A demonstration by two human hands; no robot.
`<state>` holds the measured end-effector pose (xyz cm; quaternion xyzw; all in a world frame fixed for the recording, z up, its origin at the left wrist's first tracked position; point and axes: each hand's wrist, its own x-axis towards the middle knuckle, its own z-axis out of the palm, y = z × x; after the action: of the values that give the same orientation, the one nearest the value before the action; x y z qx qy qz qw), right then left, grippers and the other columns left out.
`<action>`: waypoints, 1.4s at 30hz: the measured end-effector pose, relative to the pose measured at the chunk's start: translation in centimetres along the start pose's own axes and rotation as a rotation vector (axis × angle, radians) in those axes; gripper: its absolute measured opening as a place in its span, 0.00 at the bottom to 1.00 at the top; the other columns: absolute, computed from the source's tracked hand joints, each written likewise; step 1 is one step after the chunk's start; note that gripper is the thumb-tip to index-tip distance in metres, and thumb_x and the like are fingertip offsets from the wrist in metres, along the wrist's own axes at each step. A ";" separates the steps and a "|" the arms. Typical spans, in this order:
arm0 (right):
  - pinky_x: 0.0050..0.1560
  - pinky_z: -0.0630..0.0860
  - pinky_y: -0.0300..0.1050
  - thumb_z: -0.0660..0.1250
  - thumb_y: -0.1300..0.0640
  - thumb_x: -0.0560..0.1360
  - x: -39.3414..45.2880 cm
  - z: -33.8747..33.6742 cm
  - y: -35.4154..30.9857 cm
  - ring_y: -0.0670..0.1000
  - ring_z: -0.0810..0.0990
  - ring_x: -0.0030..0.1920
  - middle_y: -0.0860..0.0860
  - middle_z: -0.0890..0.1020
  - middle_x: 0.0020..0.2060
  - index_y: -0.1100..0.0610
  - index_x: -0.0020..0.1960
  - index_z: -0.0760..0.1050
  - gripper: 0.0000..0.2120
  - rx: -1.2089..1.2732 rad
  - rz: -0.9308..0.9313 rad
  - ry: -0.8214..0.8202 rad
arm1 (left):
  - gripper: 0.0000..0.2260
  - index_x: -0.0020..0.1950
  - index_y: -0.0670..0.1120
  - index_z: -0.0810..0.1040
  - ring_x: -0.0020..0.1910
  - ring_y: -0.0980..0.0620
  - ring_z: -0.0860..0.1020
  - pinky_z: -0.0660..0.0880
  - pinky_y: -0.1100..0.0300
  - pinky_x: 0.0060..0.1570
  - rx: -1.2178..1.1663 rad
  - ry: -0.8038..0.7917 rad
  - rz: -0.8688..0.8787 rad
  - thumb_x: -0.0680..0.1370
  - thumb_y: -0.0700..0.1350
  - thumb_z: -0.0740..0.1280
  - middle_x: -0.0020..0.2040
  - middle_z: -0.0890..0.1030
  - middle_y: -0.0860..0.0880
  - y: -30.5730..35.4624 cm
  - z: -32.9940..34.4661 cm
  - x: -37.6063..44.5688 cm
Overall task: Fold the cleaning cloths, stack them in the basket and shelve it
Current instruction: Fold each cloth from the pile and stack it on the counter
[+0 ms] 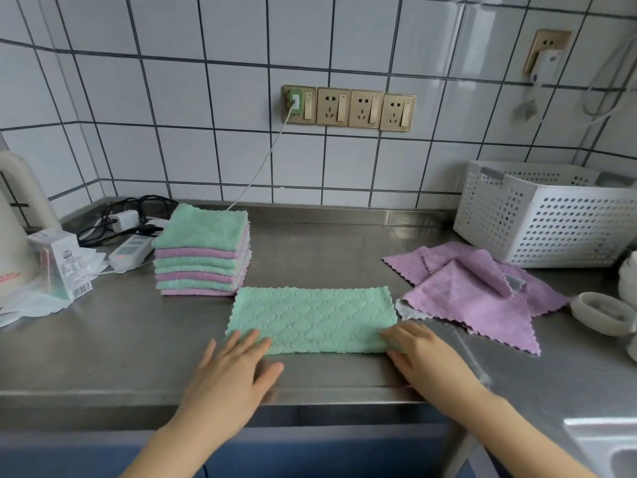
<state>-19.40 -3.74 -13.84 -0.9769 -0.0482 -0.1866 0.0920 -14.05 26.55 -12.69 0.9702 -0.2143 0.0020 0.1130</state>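
Green cloth (312, 319): lies flat on the steel table (103, 339), near the front edge, as a long rectangle; it looks already folded once. Scalloped edges roughly aligned.

Left hand (229, 365): fingers straight and spread, tips resting on the near left corner of the green cloth, palm over the table. Holds nothing.

Right hand (418, 351): fingers extended on the near right corner of the green cloth. They appear to press flat; whether the thumb pinches the edge underneath cannot be told.

Stack of folded cloths (203, 251): green and purple layers alternating, squared up, just behind the left end of the green cloth.

Purple cloths (472, 291): loose heap, unfolded, just beside the right end of the green cloth, a grey backing showing at one corner.

Basket (548, 215): white, perforated, standing at the back right, near the purple cloths; no cloth visible inside it from this angle.

Also present: power strip (132, 251) and cables, small carton (63, 260), row of wall sockets (348, 108).

Step in hand, by judgement: second fold, end to end, to match the stack. Advice: smooth the cloth outward first, pinch both corners at one short end, carry that end over to meet the other, line up the scalloped edges before pressing the crease, and keep the fold clear of the purple heap.
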 end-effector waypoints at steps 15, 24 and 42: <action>0.44 0.72 0.34 0.64 0.49 0.75 -2.3 -5.7 -7.9 0.42 0.76 0.41 0.43 0.80 0.37 0.50 0.44 0.81 0.08 0.391 -0.213 -0.123 | 0.23 0.72 0.59 0.65 0.74 0.58 0.58 0.49 0.64 0.71 -0.217 0.103 0.379 0.77 0.51 0.65 0.72 0.66 0.61 7.0 2.3 0.5; 0.59 0.72 0.34 0.67 0.64 0.72 -1.0 -3.9 -1.9 0.36 0.75 0.55 0.39 0.77 0.56 0.43 0.60 0.74 0.22 0.331 0.023 -0.124 | 0.12 0.58 0.73 0.72 0.62 0.80 0.60 0.54 0.73 0.67 -0.681 -0.137 0.273 0.78 0.59 0.56 0.55 0.72 0.79 2.8 -0.5 -1.5; 0.36 0.72 0.45 0.66 0.51 0.77 6.9 0.3 -9.7 0.45 0.75 0.34 0.48 0.78 0.31 0.62 0.37 0.75 0.16 0.946 0.342 -0.210 | 0.10 0.55 0.39 0.78 0.48 0.44 0.83 0.80 0.46 0.49 -1.433 -0.074 -0.387 0.79 0.44 0.65 0.49 0.84 0.42 -1.5 -3.2 2.2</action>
<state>-14.12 6.18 -9.99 -0.8357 0.0244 -0.0277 0.5479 -11.26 27.67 -9.76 0.6784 0.0081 -0.1909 0.7094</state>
